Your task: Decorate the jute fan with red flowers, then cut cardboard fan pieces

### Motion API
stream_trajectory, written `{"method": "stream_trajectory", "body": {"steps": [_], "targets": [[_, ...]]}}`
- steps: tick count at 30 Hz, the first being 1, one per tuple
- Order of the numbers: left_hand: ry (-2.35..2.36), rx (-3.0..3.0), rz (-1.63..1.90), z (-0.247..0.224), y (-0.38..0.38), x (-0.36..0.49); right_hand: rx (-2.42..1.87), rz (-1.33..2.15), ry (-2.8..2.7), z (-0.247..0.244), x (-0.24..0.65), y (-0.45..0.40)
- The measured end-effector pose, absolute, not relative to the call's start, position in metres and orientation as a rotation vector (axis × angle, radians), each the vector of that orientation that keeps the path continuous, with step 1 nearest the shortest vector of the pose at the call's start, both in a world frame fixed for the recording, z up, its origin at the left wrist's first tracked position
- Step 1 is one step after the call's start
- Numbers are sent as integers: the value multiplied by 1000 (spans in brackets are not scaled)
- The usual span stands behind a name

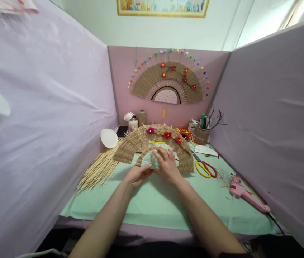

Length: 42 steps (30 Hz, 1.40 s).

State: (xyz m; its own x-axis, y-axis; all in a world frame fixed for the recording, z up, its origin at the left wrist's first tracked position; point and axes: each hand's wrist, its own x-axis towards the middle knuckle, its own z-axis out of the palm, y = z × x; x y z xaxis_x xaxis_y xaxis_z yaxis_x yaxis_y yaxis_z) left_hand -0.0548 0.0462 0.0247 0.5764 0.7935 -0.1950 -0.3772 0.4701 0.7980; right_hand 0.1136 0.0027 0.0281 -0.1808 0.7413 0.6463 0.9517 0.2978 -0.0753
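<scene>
A woven fan (133,143) with red and magenta flowers stands tilted over the table, its arch facing away from me. At its lower centre is a small half-round piece (148,159) with a light patterned face and a woven rim. My left hand (138,175) grips the bottom edge of this piece, thumb on top. My right hand (166,165) lies over its right part, with the fingers curled on its face and the thumb near the lower edge. The undersides of both hands' grips are hidden.
Thin sticks (99,170) lie at left beside a white disc (109,138). Scissors (205,169) and a pink glue gun (248,195) lie at right. A pot (202,135) stands at back right. A finished-looking fan (146,80) hangs on the back panel.
</scene>
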Motion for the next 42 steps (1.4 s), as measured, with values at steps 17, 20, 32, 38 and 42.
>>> {"method": "stream_trajectory", "body": {"steps": [17, 20, 32, 38, 42], "targets": [[657, 282, 1036, 28, 64, -53, -1461, 513, -1205, 8, 119, 15], [633, 274, 1037, 29, 63, -53, -1426, 814, -969, 8, 120, 17], [619, 288, 976, 26, 62, -53, -979, 1385, -604, 18, 118, 12], [598, 306, 964, 24, 61, -52, -899, 1466, -561, 10, 106, 15], [602, 310, 962, 22, 60, -52, -850, 1458, -532, 4, 102, 17]]}}
